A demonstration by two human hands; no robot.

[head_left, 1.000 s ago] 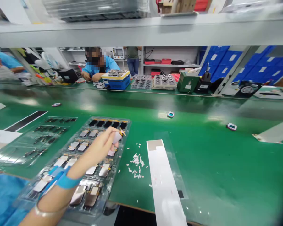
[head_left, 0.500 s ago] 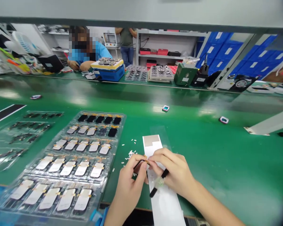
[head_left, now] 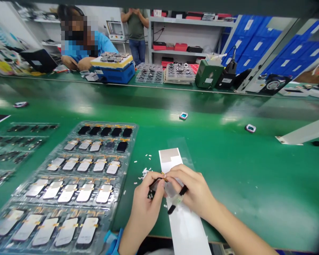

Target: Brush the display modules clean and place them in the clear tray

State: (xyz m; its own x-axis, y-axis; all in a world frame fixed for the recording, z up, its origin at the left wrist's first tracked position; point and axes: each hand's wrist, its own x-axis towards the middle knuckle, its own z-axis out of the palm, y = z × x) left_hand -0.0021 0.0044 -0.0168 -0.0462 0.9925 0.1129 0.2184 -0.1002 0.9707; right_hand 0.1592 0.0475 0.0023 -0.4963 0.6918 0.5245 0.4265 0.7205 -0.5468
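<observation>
Clear plastic blister tray [head_left: 131,141] at left; left hand [head_left: 146,202] and right hand [head_left: 194,187] pinching a small dark flat part [head_left: 154,184] over a white liner strip [head_left: 191,233].

Silver-backed display modules with amber flex tails [head_left: 104,194] fill the tray on the green tabletop [head_left: 228,159]; white paper flecks [head_left: 145,172] lie just right of it. Left hand is clenched on the part, right hand clenched at its far edge and on a black-ended clear film tab [head_left: 177,200]. Tab's long axis runs diagonally, lower left to upper right; fingers hide most of the part, so its axis is unclear. Risks: a hard pull could crease the amber flex; a slipped pinch could drop the part among the flecks.
</observation>
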